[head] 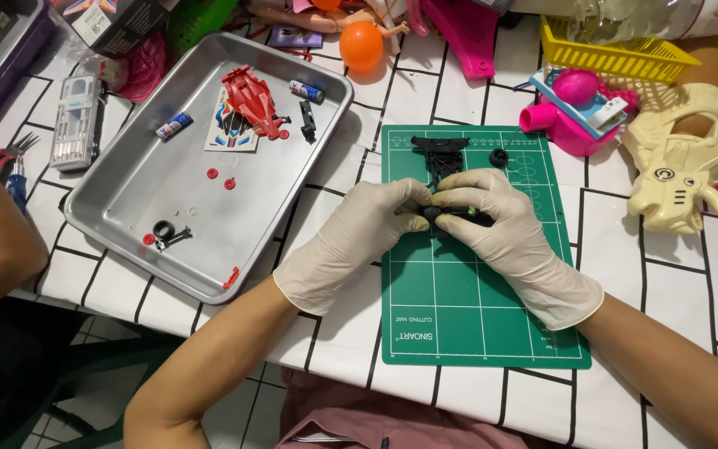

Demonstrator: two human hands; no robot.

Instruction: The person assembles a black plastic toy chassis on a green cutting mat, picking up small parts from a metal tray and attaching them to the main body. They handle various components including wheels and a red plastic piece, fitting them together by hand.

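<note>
Two gloved hands meet over a green cutting mat (475,316) on a white tiled table (675,274). The left hand (351,237) and right hand (504,229) both pinch a small black toy car chassis (442,158) near the mat's 12 o'clock edge, each grip closed on it, fingertips touching. A loose black wheel (499,157) lies just beside it at 2 o'clock. At 10 o'clock sits a metal tray (126,208) holding a red car body shell (251,100), two batteries and small parts.
</note>
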